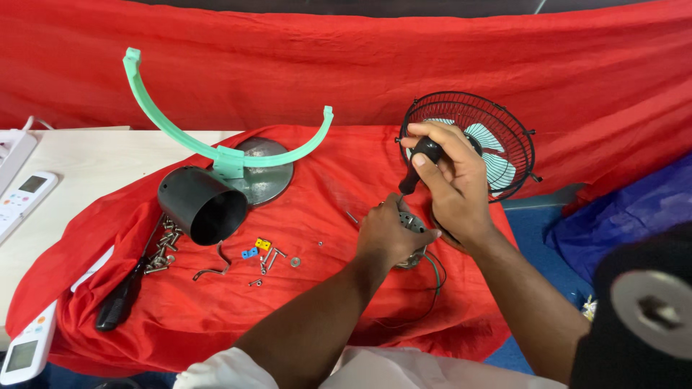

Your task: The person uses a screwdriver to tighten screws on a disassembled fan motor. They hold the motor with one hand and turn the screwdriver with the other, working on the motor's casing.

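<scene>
My right hand [448,180] is closed around the black handle of a screwdriver [420,163], held upright with its tip pointing down at a small grey motor [414,225]. My left hand [389,234] grips that motor from the left and steadies it on the red cloth [317,180]. Thin wires [436,277] trail from the motor toward me. Just behind my right hand stands a black wire fan guard [504,119] with pale blue-green blades inside.
A black cylinder housing [202,204] lies on its side by a round metal base [270,176] carrying a green curved bracket [169,122]. Loose screws [162,252], small coloured connectors [257,248] and a black-handled tool [119,299] lie at left. Two white remotes [25,194] rest on the table.
</scene>
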